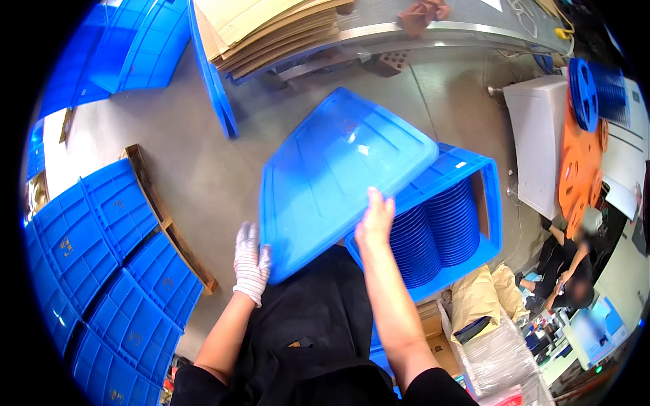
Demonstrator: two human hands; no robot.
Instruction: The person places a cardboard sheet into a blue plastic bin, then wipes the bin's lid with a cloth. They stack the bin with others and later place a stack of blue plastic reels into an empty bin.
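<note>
A large blue plastic lid (338, 162) is held in front of me, tilted and partly over an open blue bin (489, 223). My left hand (251, 265), in a white striped glove, presses against the lid's near left corner, fingers along its edge. My bare right hand (376, 220) grips the lid's near right edge, with part of the fingers hidden. Inside the bin stand rows of stacked blue ribbed discs (450, 220), like reels. The far left of the bin is covered by the lid.
Several lidded blue bins (101, 264) stand on a wooden pallet (169, 227) at left. Flat cardboard (257, 30) is piled by a metal-edged table (433, 30). Orange discs (581, 169) and a white cabinet (535, 142) are at right. Another person (569, 267) sits beyond paper bags (477, 301).
</note>
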